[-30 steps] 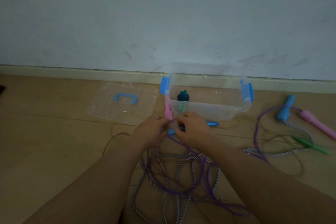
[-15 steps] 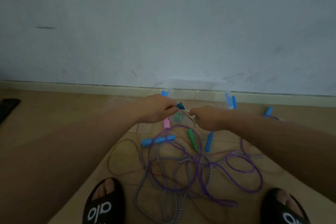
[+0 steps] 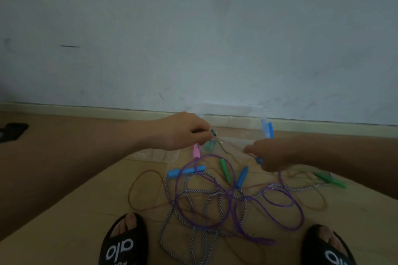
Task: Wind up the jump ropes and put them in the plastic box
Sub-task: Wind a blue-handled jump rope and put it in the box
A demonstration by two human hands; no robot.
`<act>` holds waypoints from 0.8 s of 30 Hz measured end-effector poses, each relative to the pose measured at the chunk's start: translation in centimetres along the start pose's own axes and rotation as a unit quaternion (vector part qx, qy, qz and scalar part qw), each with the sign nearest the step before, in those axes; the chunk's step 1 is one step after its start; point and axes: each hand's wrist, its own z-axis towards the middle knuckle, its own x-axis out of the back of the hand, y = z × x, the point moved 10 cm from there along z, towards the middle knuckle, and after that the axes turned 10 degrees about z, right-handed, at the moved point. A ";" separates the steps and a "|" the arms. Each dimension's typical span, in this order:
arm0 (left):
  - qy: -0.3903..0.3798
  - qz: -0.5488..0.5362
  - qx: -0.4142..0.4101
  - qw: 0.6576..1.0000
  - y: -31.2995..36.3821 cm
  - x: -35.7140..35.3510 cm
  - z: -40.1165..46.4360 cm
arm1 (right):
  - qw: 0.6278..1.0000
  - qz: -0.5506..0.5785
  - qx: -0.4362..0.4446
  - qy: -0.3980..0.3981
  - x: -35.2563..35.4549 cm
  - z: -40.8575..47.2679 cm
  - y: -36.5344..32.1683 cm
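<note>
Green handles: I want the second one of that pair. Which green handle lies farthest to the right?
The green handle lying flat on the floor beyond the right hand; the other green handle sits mid-tangle, inside a purple rope loop.

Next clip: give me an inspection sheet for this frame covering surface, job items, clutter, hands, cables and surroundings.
Surface: wooden floor.
Job's things: tangled purple rope, striped rope and thin reddish rope on the floor; clear plastic box behind the hands.
Clutter: dark object at far left.
Grippers: left hand and right hand each pinch a thin pale rope between them.
Cables: nothing seen.
Surroundings: grey wall, black slippers.
</note>
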 end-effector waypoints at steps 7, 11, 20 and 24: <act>0.103 -0.053 -0.048 0.992 3.6 1.5 0.2 | 0.942 0.243 0.187 0.134 4.8 -1.2 -7.9; 0.074 -0.044 -0.003 0.996 0.6 0.7 -0.9 | 0.972 0.133 0.141 0.130 5.0 0.1 -5.1; 0.053 0.002 0.069 0.996 -5.4 -1.9 -3.7 | 0.989 -0.090 -0.045 0.113 3.3 0.8 6.3; 0.037 0.041 0.077 0.996 -5.9 -2.7 -4.1 | 0.987 -0.100 -0.093 0.089 3.0 1.0 9.1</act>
